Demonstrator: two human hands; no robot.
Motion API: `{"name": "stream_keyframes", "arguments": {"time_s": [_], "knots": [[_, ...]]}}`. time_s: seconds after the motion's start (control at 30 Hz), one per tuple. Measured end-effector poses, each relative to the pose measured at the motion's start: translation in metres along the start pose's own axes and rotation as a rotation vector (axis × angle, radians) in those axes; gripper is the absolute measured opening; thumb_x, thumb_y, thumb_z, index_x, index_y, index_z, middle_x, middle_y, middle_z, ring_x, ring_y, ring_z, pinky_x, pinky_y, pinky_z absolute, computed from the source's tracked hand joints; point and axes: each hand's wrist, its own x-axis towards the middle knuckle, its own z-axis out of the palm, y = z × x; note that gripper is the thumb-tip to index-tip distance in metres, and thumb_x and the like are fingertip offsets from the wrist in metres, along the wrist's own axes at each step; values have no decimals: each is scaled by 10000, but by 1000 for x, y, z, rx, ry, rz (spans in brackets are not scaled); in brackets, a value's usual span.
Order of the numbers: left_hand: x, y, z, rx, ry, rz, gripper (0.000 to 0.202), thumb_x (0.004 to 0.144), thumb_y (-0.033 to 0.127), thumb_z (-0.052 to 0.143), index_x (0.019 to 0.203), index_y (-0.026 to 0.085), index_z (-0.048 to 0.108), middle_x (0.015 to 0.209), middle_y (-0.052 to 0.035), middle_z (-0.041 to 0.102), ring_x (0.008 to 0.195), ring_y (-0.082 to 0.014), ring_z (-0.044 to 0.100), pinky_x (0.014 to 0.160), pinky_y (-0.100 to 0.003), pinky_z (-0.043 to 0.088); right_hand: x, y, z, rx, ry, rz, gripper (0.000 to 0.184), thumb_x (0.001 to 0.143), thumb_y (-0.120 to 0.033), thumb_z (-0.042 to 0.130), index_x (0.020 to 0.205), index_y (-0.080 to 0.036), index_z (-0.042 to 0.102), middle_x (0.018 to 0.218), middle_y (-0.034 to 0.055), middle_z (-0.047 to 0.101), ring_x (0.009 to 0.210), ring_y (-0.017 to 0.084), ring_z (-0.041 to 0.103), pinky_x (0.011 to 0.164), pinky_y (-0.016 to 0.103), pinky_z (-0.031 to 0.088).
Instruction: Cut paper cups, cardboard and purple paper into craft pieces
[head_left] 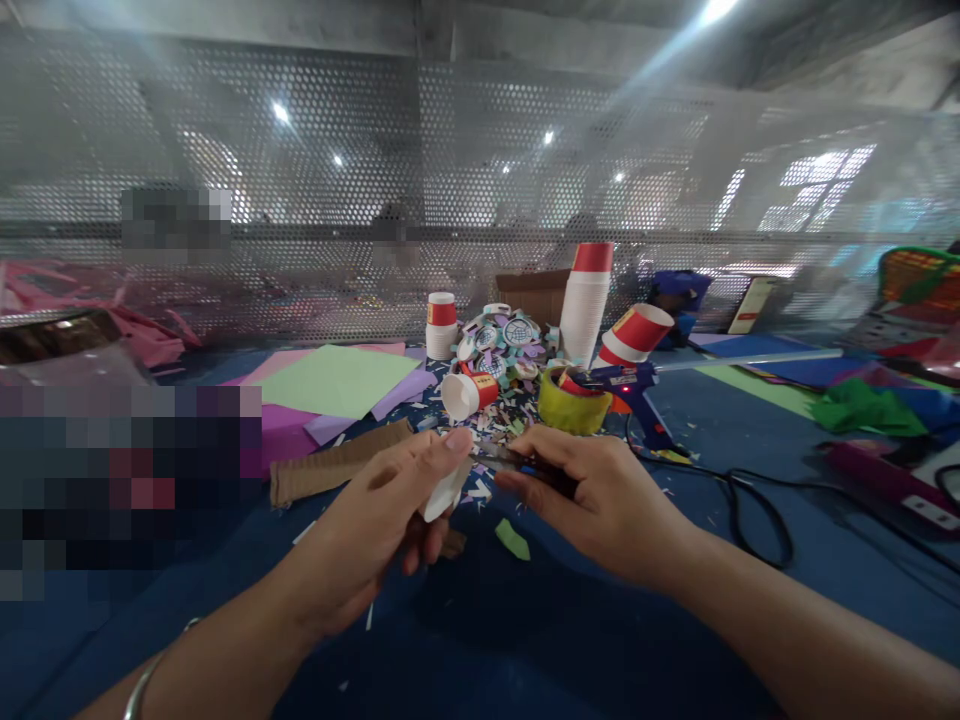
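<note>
A perforated metal screen (300, 200) spans the upper frame behind the blue desk (525, 640). Left of centre lie a green paper sheet (337, 380) and a corrugated cardboard strip (330, 468). Right of centre stand a stack of paper cups (585, 300), a glue gun (637, 385) and a yellow tape roll (574, 405).

At lower centre the left hand (375, 520) has its grip pinched on a white cup piece (444, 492), held above the desk. Just beside it, the right hand (592, 500) has its grip closed around scissors (517, 465), whose blades point at the piece.
</note>
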Motion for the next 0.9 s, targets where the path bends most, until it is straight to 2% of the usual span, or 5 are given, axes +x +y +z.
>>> {"name": "stream_keyframes", "arguments": {"time_s": [0.37,0.53,0.7,0.8,0.9], "knots": [[1,0,0,21,6,45,472,822,650,542,678,201,523,472,56,426,408,-66,351,365,-189,223,-1,1,0,7,-30,-29,315,949,-421,485,719,-204,486,598,-38,450,545,108,390,523,276,286],[3,-1,1,49,15,82,460,849,630,531,704,193,537,526,26,512,445,-84,452,399,-190,324,0,1,-2,5,-20,-4,320,948,-414,481,706,-204,479,601,-34,453,551,109,402,527,275,300],[3,-1,1,-77,21,95,349,846,558,599,812,212,566,668,19,576,595,-126,580,495,-209,449,3,1,-2,-1,3,-10,315,948,-411,481,709,-206,487,602,-34,444,551,111,396,533,282,310],[3,-1,1,-138,26,99,329,841,533,620,813,207,589,697,8,594,621,-140,608,475,-203,457,3,2,-1,-7,2,-3,322,947,-425,483,709,-209,478,600,-36,438,548,111,402,532,284,309],[3,-2,0,-209,56,30,355,826,547,629,812,192,621,664,-14,624,566,-140,608,448,-202,443,2,3,-1,-6,-2,-3,319,944,-438,489,721,-210,489,599,-39,435,540,109,396,521,281,303]]}}
